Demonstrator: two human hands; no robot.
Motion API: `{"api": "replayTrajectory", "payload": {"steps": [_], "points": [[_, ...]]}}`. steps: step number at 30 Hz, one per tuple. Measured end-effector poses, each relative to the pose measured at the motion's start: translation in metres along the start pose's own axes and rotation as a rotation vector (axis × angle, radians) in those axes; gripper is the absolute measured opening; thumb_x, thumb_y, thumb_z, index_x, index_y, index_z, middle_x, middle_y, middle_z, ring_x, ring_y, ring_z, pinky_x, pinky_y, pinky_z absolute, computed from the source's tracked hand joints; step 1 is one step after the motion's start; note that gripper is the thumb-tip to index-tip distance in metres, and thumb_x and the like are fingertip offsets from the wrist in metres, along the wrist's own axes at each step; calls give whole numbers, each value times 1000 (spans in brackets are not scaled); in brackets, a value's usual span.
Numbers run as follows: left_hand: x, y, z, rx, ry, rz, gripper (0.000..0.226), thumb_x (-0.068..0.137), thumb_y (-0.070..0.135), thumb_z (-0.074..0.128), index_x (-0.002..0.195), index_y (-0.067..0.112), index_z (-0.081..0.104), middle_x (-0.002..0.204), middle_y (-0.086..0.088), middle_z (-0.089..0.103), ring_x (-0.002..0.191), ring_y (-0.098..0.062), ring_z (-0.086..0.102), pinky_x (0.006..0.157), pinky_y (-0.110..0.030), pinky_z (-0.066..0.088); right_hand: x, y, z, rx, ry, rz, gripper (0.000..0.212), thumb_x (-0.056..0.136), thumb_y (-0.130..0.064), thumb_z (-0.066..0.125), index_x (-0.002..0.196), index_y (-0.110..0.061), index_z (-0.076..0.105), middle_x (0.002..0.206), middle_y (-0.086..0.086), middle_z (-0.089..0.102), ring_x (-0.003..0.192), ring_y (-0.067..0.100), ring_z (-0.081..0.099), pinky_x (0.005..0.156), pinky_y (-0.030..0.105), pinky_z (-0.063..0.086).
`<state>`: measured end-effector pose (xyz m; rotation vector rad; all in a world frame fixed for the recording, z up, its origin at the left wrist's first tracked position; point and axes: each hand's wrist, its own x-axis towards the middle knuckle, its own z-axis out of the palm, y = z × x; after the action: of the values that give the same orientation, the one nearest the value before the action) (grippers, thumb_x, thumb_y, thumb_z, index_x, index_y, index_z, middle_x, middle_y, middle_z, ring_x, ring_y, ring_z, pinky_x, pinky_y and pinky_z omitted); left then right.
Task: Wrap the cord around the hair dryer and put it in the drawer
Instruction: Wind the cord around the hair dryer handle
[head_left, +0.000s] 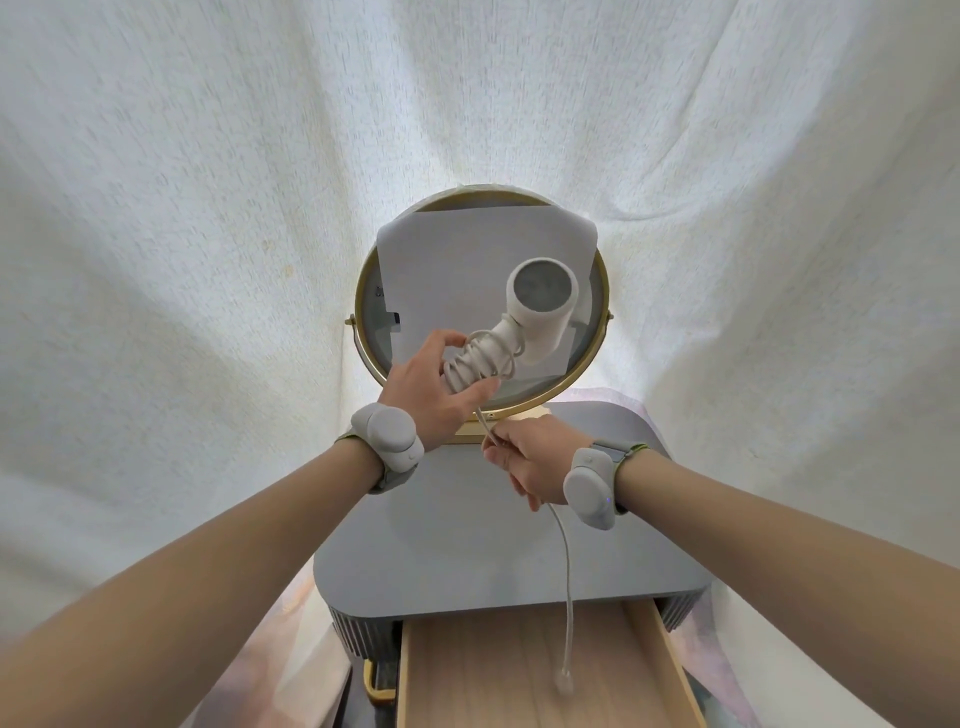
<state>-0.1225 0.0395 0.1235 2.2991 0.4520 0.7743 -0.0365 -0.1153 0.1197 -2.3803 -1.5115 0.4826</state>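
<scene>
While several coils are already lying around the handle of the hair dryer (540, 306), the wrapping is looking only partly done, since a long run of cord (566, 566) is hanging loose with its plug (565, 679) dangling over the open drawer (519, 670). The left hand (436, 395) is holding the dryer up in the air in front of the round mirror (597, 322), its fingers (447, 340) curling closed around the lower end of the wrapped handle. The right hand (524, 457) is sitting just below, fingers pinched shut on the cord where it is leaving the handle, so that the short stretch between the two hands is running fairly straight. The dryer is staying clear of the grey table (467, 545) beneath it, touching nothing but the hand. By my judgement, what is remaining is to wind the hanging length around the handle, secure the plug end, and lower the bundle into the drawer, which is standing pulled out and showing a bare wooden bottom.
</scene>
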Motion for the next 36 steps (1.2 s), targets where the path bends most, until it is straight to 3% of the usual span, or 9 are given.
{"api": "replayTrajectory", "payload": {"steps": [6,9,12,17,21,25,29,32,36], "points": [[-6,-9,5,127,-13,77,59,86,52,72,132,25,47,94,4,69,70,-11,66,55,-19,48,-6,-11,3,-47,0,48,25,104,-31,39,103,-13,57,78,4,63,67,26,67,71,38,59],[-5,-14,5,194,-22,118,59,85,54,71,132,27,46,95,4,69,73,-17,67,62,-29,57,-8,-11,0,-173,89,7,27,103,-31,41,95,-11,57,87,6,62,77,23,55,73,34,46],[-5,-16,1,331,-18,126,56,86,56,67,131,31,44,97,4,68,75,-23,65,65,-34,55,-10,-9,-9,-237,146,-47,21,100,-31,46,85,-18,52,80,0,57,74,24,54,70,37,46],[-2,-16,-4,547,-22,62,51,92,55,59,131,27,43,98,5,65,75,-21,60,60,-29,44,-15,-13,-26,-326,154,-23,25,99,-33,46,98,-16,64,84,-1,63,78,23,56,70,36,48],[4,-17,-16,705,-107,77,47,92,56,56,129,28,46,97,4,66,76,-21,57,61,-29,39,-16,-13,-40,-427,156,-45,26,99,-37,46,102,-22,68,92,0,69,81,23,61,74,39,55],[5,-21,-22,809,-255,166,51,89,61,56,131,32,52,101,7,69,85,-22,64,65,-30,42,-10,-7,-56,-599,162,-73,28,100,-44,42,102,-27,64,100,-4,65,85,21,58,67,33,47],[5,-25,-24,811,-360,248,52,85,63,58,131,38,54,106,8,72,89,-22,67,68,-30,49,-5,4,-70,-636,158,-110,32,98,-50,44,109,-28,65,107,-9,63,84,11,46,68,29,37],[3,-21,-25,762,-420,298,51,83,64,60,128,41,56,102,12,72,85,-19,66,73,-33,58,-3,10,-79,-690,196,-152,34,97,-53,43,108,-30,65,106,-9,62,83,11,46,66,29,39],[1,-16,-28,691,-498,309,47,74,60,66,116,41,60,88,15,67,76,-16,63,70,-35,59,0,19,-88,-745,136,-222,27,100,-37,46,118,-24,61,108,-2,61,82,14,49,68,27,47]]}}
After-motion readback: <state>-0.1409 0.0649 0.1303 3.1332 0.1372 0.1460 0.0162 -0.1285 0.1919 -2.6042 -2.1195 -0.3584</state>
